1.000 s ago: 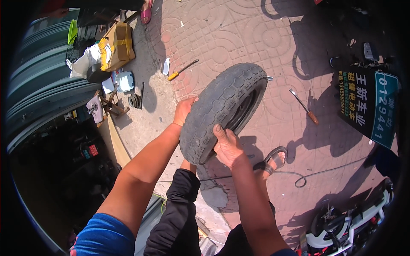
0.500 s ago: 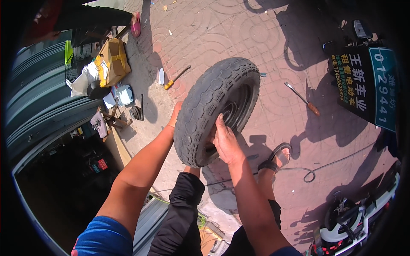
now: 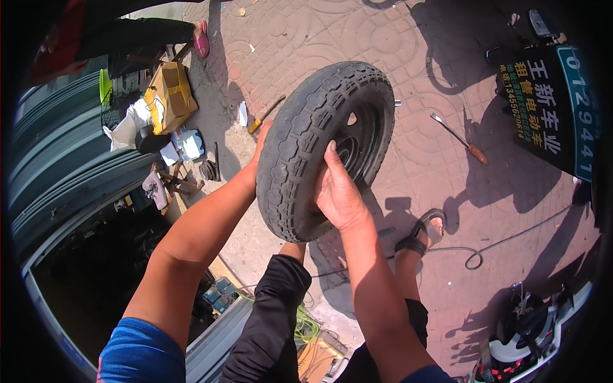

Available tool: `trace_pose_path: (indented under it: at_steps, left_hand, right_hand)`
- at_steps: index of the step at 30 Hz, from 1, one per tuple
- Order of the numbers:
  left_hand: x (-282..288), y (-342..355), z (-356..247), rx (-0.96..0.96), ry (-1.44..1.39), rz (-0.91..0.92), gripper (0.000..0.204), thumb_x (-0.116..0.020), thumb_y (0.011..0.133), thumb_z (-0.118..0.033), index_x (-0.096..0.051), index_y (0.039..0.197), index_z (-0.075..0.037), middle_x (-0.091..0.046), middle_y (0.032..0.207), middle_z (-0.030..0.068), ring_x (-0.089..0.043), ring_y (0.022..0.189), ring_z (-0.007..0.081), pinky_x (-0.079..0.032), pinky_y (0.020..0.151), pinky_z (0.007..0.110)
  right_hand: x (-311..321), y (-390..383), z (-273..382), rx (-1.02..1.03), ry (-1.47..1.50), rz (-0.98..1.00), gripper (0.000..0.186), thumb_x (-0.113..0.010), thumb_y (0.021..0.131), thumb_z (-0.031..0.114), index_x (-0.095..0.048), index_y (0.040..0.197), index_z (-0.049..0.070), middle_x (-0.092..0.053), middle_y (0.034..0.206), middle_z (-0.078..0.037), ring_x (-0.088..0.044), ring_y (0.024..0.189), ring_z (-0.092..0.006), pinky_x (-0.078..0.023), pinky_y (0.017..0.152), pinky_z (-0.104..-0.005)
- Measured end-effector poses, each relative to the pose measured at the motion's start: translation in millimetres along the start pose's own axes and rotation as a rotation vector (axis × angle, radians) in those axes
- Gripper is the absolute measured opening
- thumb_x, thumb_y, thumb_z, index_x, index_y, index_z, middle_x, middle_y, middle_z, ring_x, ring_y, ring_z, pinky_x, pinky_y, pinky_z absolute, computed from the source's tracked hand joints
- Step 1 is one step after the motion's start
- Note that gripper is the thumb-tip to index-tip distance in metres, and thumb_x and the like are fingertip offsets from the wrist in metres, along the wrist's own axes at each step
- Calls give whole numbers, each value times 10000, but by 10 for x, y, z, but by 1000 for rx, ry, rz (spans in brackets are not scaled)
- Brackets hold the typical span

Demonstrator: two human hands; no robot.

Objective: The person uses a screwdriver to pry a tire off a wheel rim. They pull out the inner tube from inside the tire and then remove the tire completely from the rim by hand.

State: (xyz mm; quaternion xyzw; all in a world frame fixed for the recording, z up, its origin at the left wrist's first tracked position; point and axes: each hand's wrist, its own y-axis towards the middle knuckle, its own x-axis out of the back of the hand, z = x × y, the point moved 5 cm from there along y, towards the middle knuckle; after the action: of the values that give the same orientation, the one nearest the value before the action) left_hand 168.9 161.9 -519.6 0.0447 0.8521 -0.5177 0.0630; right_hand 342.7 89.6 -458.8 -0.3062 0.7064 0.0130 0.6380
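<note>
Tyre (image 3: 303, 140) is held tilted above the paving (image 3: 357, 32), mid-view. Right hand (image 3: 340, 196) clasps it at its 5 o'clock; left hand (image 3: 262, 143) bears at 9 o'clock, fingers hidden behind, so their closure cannot be told. Opposed placement presumably balances the weight.

Sunlit reddish patterned paving (image 3: 357, 32) — ridged grey wall (image 3: 60, 150), dark doorway (image 3: 108, 281) left.

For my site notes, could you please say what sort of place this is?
Probably an outdoor repair spot: reddish patterned paving, a slim brown-handled metal tool, and a round, dark, treaded rubber tyre.
</note>
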Motion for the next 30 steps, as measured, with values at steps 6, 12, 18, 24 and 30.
trace_pose_path:
  at_steps: [6,12,18,24,30]
  left_hand:
    - [-289,-324,-199,-258,46,-47,327,-602,1024,-204,-681,1253,15,-721,1132,98,-682,969,154,-570,858,317]
    - [-75,-262,27,15,240,26,344,-595,1030,-226,-675,1262,15,-718,1138,100,-679,974,154,-566,860,319]
    - [101,-152,214,157,328,62,363,-588,1036,-248,-668,1272,15,-714,1143,101,-675,978,153,-563,863,321]
    - [421,-162,145,159,335,20,381,-581,1041,-270,-662,1282,15,-711,1149,103,-671,983,153,-560,866,324]
    - [602,-195,406,136,241,-14,400,-574,1047,-292,-656,1291,15,-707,1154,104,-668,988,153,-557,869,326]
  right_hand:
    - [393,-80,-135,-217,-237,-156,763,-579,995,600,-458,1497,39,-576,1458,-79,-539,1345,-199,-462,1104,-411]
    - [524,104,-202,-193,-192,-68,789,-683,943,560,-470,1475,17,-564,1456,-77,-530,1339,-211,-441,1129,-400]
    - [505,130,-281,-107,-109,38,788,-731,914,542,-505,1446,6,-543,1465,-81,-506,1344,-210,-399,1150,-388]
    - [533,133,-325,-230,-314,72,587,-866,847,224,-607,1314,-18,-684,1210,-60,-618,1131,-155,-480,1015,-306]
    - [811,37,-452,-295,-386,84,544,-860,849,153,-614,1296,-35,-688,1190,-65,-644,1066,-142,-517,978,-303]
